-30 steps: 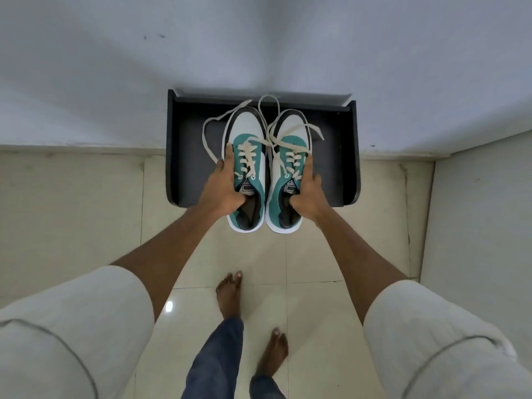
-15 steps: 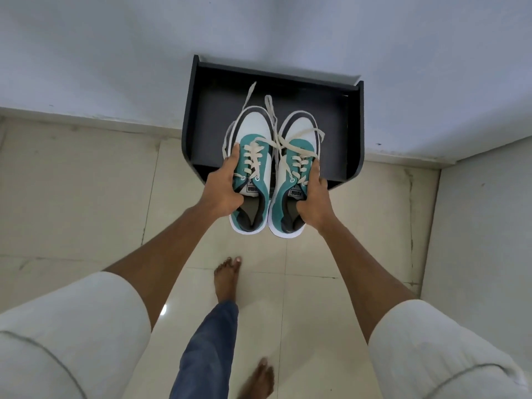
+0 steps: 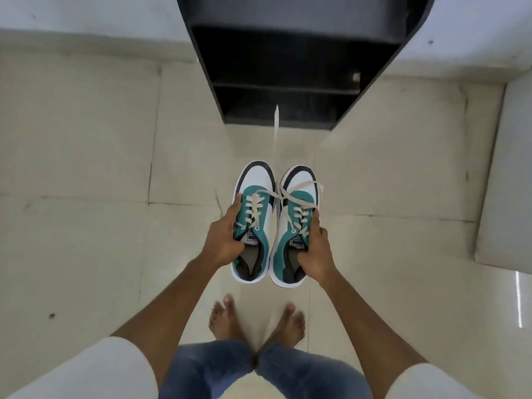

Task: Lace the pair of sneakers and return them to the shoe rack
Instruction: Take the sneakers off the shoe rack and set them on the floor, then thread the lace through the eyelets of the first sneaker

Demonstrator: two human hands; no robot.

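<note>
I hold a pair of teal, white and black sneakers side by side above the tiled floor, toes pointing away from me. My left hand (image 3: 223, 240) grips the outer side of the left sneaker (image 3: 254, 214). My right hand (image 3: 315, 249) grips the outer side of the right sneaker (image 3: 293, 223). Both have cream laces threaded through the eyelets, and one loose lace end (image 3: 276, 119) trails out ahead of the toes. The black shoe rack (image 3: 288, 67) stands against the wall ahead, its dark shelves showing nothing on them.
My bare feet (image 3: 256, 321) stand on the beige tiled floor (image 3: 86, 168) just below the shoes. A white wall (image 3: 72, 12) runs behind the rack. A pale wall or panel (image 3: 506, 182) closes the right side.
The sneakers have come off the top of the rack and now hang lower and nearer to me, over the floor. The view has tilted down, so the rack's front shelves show.
</note>
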